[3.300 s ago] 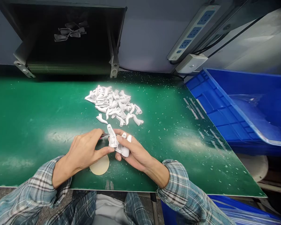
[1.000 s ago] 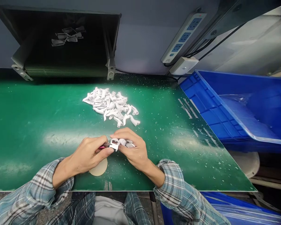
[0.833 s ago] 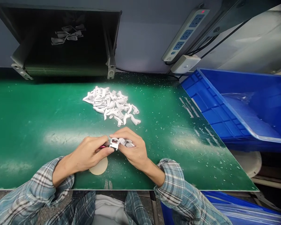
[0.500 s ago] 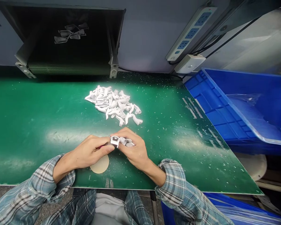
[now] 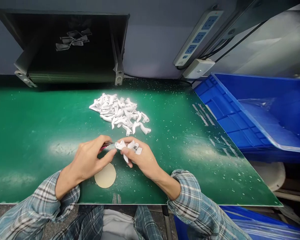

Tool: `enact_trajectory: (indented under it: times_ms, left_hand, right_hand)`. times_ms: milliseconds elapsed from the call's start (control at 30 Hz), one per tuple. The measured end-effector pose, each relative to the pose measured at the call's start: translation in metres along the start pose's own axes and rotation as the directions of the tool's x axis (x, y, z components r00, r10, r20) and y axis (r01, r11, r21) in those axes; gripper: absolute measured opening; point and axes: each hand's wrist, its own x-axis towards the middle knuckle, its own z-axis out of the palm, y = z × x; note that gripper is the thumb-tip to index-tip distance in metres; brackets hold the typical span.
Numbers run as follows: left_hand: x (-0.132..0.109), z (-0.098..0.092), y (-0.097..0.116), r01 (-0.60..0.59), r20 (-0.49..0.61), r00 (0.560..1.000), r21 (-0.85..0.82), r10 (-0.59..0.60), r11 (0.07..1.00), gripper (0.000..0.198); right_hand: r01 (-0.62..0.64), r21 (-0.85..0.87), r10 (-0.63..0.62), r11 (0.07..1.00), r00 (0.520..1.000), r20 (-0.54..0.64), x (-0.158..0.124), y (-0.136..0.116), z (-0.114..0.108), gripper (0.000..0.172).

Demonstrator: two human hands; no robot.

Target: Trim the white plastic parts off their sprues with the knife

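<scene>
From my head view: blue crate (image 5: 230,125) at the worktop's right edge, crumpled clear film (image 5: 258,102) inside. Second blue container (image 5: 228,213) below the worktop (image 5: 45,130), partly hidden, clear plastic over it. Dark conveyor opening (image 5: 72,76) at the back, a few white parts (image 5: 72,41) lying on the belt.

Right hand (image 5: 146,160): grip closed on several small white pieces (image 5: 137,150), one foremost piece (image 5: 120,145) pinched between thumb and fingers, pointing left. Left hand (image 5: 86,160): fingers curled round a small red-and-dark tool (image 5: 105,146), thumb spread away from the forefinger; tool tip just beside the foremost piece, contact I cannot tell. Loose heap (image 5: 120,111) of like white pieces beyond both hands, on the worktop.
</scene>
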Motion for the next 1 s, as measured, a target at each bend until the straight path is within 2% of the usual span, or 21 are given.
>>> enact_trajectory:
  times_ms: [67,167,333,767,900,1000]
  left_hand:
    - [-0.0004,0.0004,-0.002,-0.088,-0.026,0.995,0.206,0.095,0.975,0.033]
    - [-0.0006,0.0015,-0.0023,-0.125,0.004,0.991,0.403,0.135,0.907,0.047]
    - [0.002,0.0008,0.0021,-0.156,0.0,0.984,0.49,0.179,0.858,0.056]
    - [0.0018,0.0009,0.0034,-0.164,-0.027,0.978,0.509,0.207,0.845,0.053]
    - [-0.0002,0.0018,-0.0006,-0.17,0.003,0.984,0.35,0.18,0.921,0.049]
    - [-0.0015,0.0024,-0.0034,-0.096,0.006,0.995,0.141,0.096,0.985,0.043]
  right_hand:
    - [-0.018,-0.009,0.018,1.0,1.0,-0.013,0.0,-0.0037,-0.0012,0.039]
    - [-0.036,-0.01,0.036,0.999,0.999,-0.012,-0.0004,-0.0062,-0.0018,0.038]
    - [-0.042,-0.036,0.042,0.998,0.999,-0.004,-0.0008,-0.0051,-0.0019,0.039]
    - [-0.038,-0.051,0.036,0.998,0.999,-0.036,-0.0036,-0.0081,0.0014,0.04]
    - [-0.019,-0.014,0.019,1.0,1.0,-0.017,-0.0031,-0.0042,-0.0005,0.036]
    - [-0.042,0.086,0.042,0.995,0.999,0.007,-0.0003,0.0007,-0.0019,0.038]
